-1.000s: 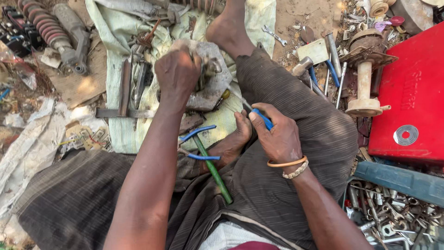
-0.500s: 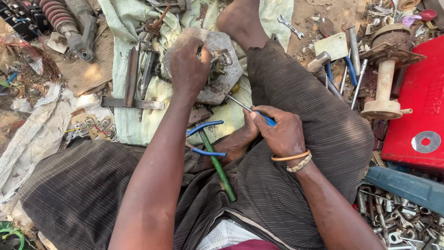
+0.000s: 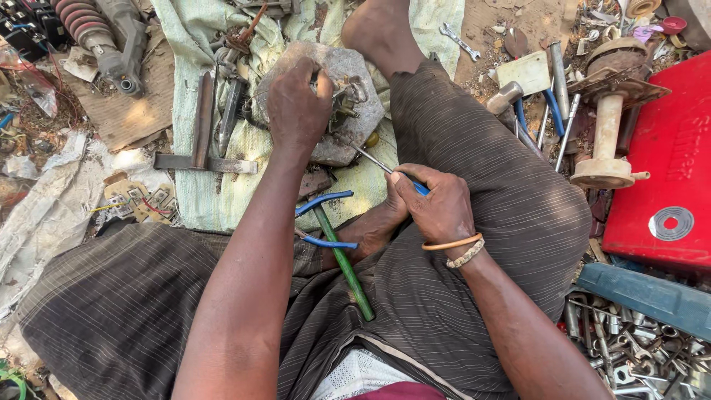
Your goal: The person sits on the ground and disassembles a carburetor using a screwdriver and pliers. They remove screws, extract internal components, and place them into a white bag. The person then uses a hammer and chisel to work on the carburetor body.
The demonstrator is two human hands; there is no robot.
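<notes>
Stone (image 3: 354,133) lying on the green cloth (image 3: 192,44) before me, a small metal part (image 3: 346,95) on top. My left hand (image 3: 298,104) presses closed over that part; my right hand (image 3: 437,204) grips a screwdriver (image 3: 381,167), its tip at the stone. Pliers (image 3: 322,221) rest between my knees.

Bright, hard sunlight; sharp focus

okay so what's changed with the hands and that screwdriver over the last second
The right hand has pushed the blue-handled screwdriver forward, so its tip now reaches the small metal part on the grey stone. The left hand stays clamped on that part. The pliers and green rod lie unmoved on the lap.
</notes>
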